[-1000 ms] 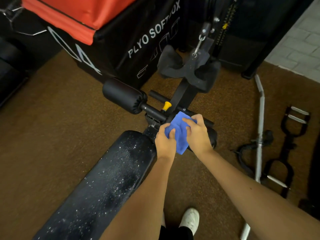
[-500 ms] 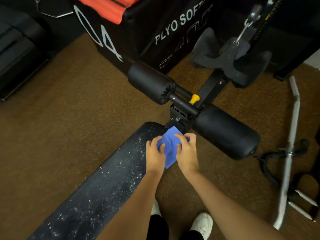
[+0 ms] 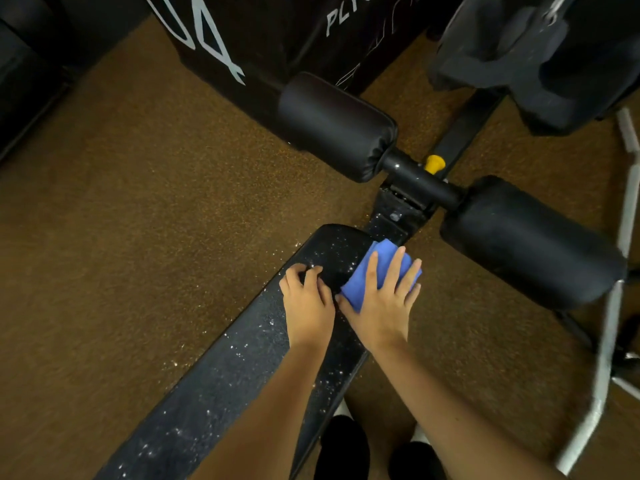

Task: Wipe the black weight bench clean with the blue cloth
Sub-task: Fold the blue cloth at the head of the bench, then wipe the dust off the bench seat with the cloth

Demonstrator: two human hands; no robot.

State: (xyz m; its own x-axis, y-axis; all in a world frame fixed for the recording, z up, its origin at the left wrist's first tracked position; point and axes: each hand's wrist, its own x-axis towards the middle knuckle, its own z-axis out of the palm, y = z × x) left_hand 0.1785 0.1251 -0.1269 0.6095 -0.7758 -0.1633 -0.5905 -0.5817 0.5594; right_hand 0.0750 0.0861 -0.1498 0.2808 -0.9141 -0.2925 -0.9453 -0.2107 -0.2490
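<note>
Bench [image 3: 221, 386] runs from 7 o'clock up to centre, pad black and speckled all over with white flecks. Cloth [image 3: 375, 268] is blue, folded, lying on the pad's far end at its right edge, just short of the frame post.

Right hand [image 3: 379, 304] lies flat on top of cloth, fingers [image 3: 393, 266] straight and spread, pointing to 1 o'clock, pressing it down onto the pad. No curl round it; cloth sticks out past the fingertips at 12 and shows at the thumb side at 9. Palm heel sits on the pad behind the cloth.

Left hand [image 3: 306, 304] is just beside the right, at its 9 o'clock, thumbs nearly touching. It rests on the bare pad, fingers bent at the knuckles with tips on the surface, gripping nothing. Not touching cloth as far as visible.

Two black rollers beyond the pad end: one [image 3: 337, 128] at 12 o'clock, one [image 3: 530, 242] at 3 o'clock, joined by a dark bar with a yellow knob [image 3: 434, 163]. Black box [image 3: 273, 39] with white lettering at 12. White bar [image 3: 613, 306] on the floor along the right edge. Brown floor [image 3: 121, 220] all round. Dark shoes at 6 o'clock, partly cut off.
</note>
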